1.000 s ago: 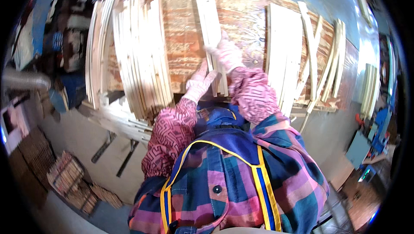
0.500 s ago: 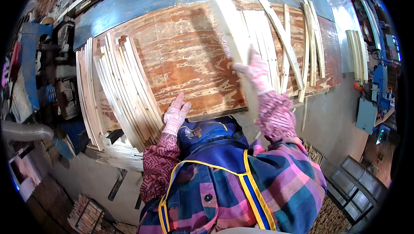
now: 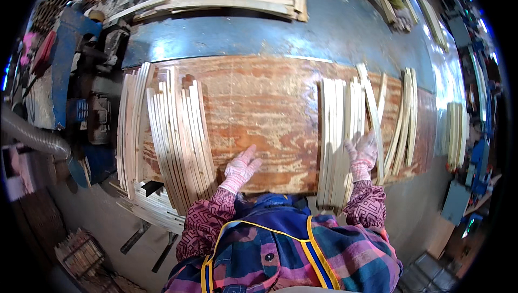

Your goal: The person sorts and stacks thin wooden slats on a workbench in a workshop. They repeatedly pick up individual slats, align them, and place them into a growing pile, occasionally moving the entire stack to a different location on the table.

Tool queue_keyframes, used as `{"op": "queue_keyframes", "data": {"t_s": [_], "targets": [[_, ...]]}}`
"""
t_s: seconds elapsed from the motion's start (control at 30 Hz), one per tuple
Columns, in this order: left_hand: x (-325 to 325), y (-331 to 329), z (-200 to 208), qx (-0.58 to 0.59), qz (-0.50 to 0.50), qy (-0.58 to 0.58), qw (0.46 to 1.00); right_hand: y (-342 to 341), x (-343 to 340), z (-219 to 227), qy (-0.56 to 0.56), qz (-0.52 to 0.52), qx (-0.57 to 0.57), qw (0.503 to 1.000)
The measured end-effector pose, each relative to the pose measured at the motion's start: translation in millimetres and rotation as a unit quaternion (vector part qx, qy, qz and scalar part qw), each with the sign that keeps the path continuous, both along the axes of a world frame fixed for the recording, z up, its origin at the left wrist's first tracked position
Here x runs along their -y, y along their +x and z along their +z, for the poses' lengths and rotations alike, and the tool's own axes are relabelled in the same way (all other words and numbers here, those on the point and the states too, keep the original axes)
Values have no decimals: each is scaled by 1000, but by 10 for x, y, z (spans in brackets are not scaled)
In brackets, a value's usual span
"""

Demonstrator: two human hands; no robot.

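Note:
My left hand (image 3: 242, 169), in a pale glove, is open with fingers spread over the bare plywood board (image 3: 264, 125). To its left lies a row of pale wood strips (image 3: 181, 142), placed side by side. My right hand (image 3: 362, 154), gloved too, has its fingers apart at the right side of another group of wood strips (image 3: 332, 136); whether it touches them I cannot tell. Just beside its fingertips a single slanted strip (image 3: 369, 101) crosses over another. Several more strips (image 3: 408, 115) lie farther right.
A further bundle of strips (image 3: 129, 131) lies at the board's left end. Long strips (image 3: 232, 2) rest on the blue table (image 3: 259, 39) beyond. At the far right is another person's gloved hand (image 3: 403, 21) by some strips. Blue machinery (image 3: 70, 72) and a grey hose (image 3: 38, 134) stand left.
The pale strip under my right hand has come down from its raised tilt among the middle strips, and that hand has opened. My view has shifted, showing more of the far table.

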State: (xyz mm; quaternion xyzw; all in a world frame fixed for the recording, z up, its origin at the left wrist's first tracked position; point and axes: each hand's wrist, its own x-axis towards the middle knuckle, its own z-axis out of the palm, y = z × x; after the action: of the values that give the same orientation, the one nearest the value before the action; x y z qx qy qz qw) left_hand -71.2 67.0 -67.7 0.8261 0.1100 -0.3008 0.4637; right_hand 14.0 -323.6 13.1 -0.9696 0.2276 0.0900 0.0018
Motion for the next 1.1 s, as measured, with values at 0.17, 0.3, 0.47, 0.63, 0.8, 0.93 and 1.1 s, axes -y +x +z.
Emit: {"op": "queue_keyframes", "data": {"t_s": [0.17, 0.3, 0.47, 0.63, 0.8, 0.93, 1.1], "targets": [[-114, 479, -111, -14, 20, 14, 1000, 1962, -927, -278, 37, 234, 85, 968], [-224, 633, -352, -18, 129, -97, 987, 3452, -2126, -533, 13, 369, 170, 914], [-282, 864, -226, -120, 240, -219, 938, 4807, -3112, -417, -109, 420, 25, 901], [-316, 920, -238, -229, 281, -227, 904, 5283, -3432, -365, -23, 438, -121, 890], [-326, 916, -272, -210, 271, -254, 904, 4972, -3399, -414, -49, 424, -70, 902], [-349, 949, -223, -173, 206, -190, 944, 4393, -3293, -253, 97, 367, -183, 907], [-301, 762, -323, 5, 244, -235, 941, 3356, -3208, -307, 162, 307, -203, 916]]}}
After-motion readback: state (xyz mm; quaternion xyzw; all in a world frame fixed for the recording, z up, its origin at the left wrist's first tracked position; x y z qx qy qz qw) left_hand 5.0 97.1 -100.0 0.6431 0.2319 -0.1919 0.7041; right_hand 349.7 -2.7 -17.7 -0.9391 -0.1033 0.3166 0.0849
